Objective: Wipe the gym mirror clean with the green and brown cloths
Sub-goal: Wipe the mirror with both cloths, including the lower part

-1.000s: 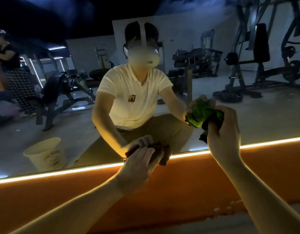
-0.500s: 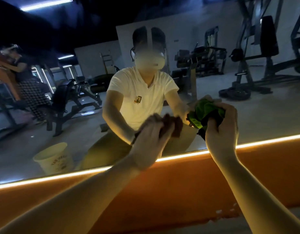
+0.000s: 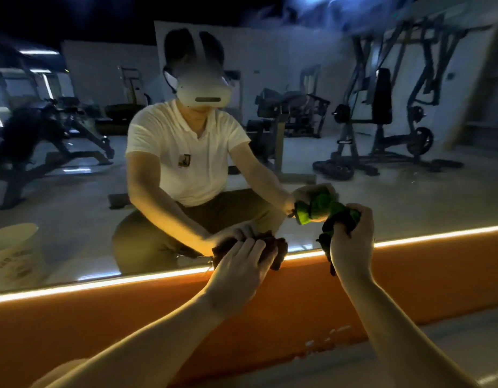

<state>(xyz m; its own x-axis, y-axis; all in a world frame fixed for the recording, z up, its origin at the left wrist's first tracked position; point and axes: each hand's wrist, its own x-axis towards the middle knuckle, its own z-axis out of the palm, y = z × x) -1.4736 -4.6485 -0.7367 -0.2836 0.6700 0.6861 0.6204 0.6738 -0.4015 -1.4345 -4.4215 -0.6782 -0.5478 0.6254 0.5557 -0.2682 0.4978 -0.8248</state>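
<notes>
Left fingers: the fingers (image 3: 252,249) of your left hand (image 3: 236,271) lie nearly straight and close together on top of the brown cloth (image 3: 278,247). They press it flat against the glass.
Right fingers: the fingers (image 3: 364,219) of your right hand (image 3: 351,245) are curled tightly round the green cloth (image 3: 343,218) and grip it as a bunch.
Brown cloth: it is under and just beyond your left fingertips, crumpled. It touches the mirror (image 3: 410,197) at its lowest edge, and its right end hangs over the light strip (image 3: 158,279).
Green cloth: it is inside your right grip, and its bright part sticks out above the fingers toward the glass. A dark tail hangs down in front of your wrist. I cannot tell if the cloth touches the glass.
Hands: your right hand is to the right of the left one and a little higher. They are near each other but apart.
Light strip: it runs just below both sets of fingers, along the bottom edge of the mirror.
Orange band (image 3: 116,326): it is directly under the strip, and your forearms cross in front of it.
Reflection: behind your fingers the glass shows you crouching, gym machines (image 3: 382,121), and a pale bucket (image 3: 12,256) far to the left of your left fingers.
</notes>
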